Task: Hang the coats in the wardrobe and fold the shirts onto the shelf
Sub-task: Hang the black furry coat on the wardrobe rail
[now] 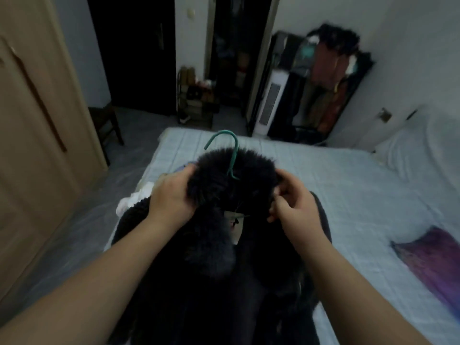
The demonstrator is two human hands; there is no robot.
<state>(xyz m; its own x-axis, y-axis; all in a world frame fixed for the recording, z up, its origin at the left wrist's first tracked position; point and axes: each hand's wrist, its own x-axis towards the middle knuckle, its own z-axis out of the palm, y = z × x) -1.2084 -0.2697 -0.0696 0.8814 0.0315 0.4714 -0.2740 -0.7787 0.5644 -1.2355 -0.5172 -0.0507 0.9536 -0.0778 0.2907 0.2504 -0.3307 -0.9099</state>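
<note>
A black coat (pixel 219 282) with a thick fur collar (pixel 231 175) lies in front of me over the near edge of the bed (pixel 348 195). A green hanger (pixel 230 150) sits inside it, its hook sticking up above the collar. My left hand (pixel 171 195) grips the collar's left side. My right hand (pixel 293 207) pinches the collar's right side. A white label shows inside the neck. White and pale garments (pixel 134 200) peek out from under the coat at the left.
A tan wardrobe door (pixel 37 120) stands at the left. At the back, a dark doorway, a shoe rack (pixel 196 95), a white heater (pixel 270 105) and a loaded clothes rack (pixel 328 78). A purple cloth (pixel 433 265) and a white pillow (pixel 418 150) lie on the bed's right.
</note>
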